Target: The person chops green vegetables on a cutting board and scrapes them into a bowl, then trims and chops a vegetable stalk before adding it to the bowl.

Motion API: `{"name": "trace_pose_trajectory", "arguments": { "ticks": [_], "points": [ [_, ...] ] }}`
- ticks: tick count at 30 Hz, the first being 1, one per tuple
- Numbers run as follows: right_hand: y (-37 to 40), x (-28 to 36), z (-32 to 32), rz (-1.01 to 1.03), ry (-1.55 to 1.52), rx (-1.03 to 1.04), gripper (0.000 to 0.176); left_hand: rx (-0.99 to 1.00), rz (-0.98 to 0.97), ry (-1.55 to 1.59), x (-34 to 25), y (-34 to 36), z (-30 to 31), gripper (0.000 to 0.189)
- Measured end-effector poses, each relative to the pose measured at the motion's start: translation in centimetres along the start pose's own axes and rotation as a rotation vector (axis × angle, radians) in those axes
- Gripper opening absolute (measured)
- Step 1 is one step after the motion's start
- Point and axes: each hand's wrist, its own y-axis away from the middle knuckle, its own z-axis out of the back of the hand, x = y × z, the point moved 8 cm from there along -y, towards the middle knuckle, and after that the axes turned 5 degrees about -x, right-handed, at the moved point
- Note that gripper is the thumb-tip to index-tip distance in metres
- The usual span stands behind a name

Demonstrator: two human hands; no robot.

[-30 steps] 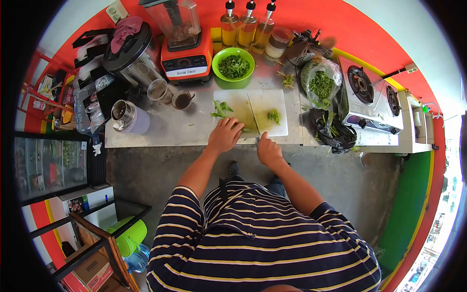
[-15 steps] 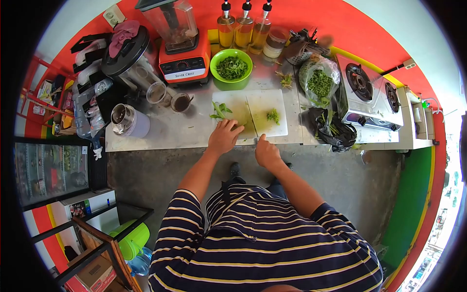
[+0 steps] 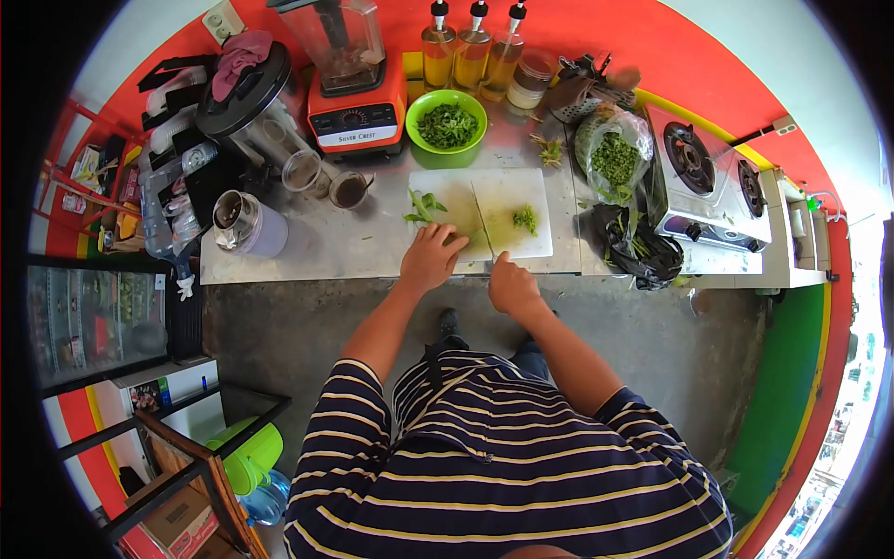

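Where hands work, metal counter, red wall

Shirt: dark navy, white-and-yellow stripes, at 6 o'clock
Left sleeve: same stripes, short, at 7 o'clock
Right sleeve: matching, at 4 o'clock
Trousers: blue, mostly hidden
Shoe: dark, at 6 o'clock

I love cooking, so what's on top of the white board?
On the board are green leaves, a small green pile and a knife gripped by the right hand. Anything under the left hand is hidden.
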Motion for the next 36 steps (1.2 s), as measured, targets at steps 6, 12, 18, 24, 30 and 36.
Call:
{"name": "trace_pose_trajectory", "arguments": {
  "ticks": [6, 12, 18, 24, 30, 36],
  "points": [
    [-1.9, -0.2, 1.3, -0.013, -0.073, -0.104, 0.035, -0.029, 0.005, 0.03, 0.1, 0.0, -0.1, 0.034],
    [0.9, 0.0, 3.2, -0.023, -0.204, 0.118, 0.036, 0.001, 0.033, 0.023, 0.0, -0.2, 0.1, 0.031],
    [-0.8, -0.7, -1.4, -0.035, -0.133, -0.104, 0.035, 0.013, 0.03, 0.039, 0.2, -0.4, 0.0, 0.032],
    [-1.9, 0.1, 2.3, 0.028, -0.176, 0.012, 0.035, 0.046, 0.039, -0.016, 0.0, -0.4, 0.1, 0.033],
    [-0.6, 0.2, -1.1, -0.04, -0.178, -0.035, 0.03, 0.017, 0.037, 0.033, 0.3, -0.3, 0.0, 0.034],
    [-3.0, 0.8, 2.8, 0.036, -0.084, -0.018, 0.032, 0.072, 0.06, -0.032, 0.4, -0.2, -0.5, 0.036]
  ]
}}
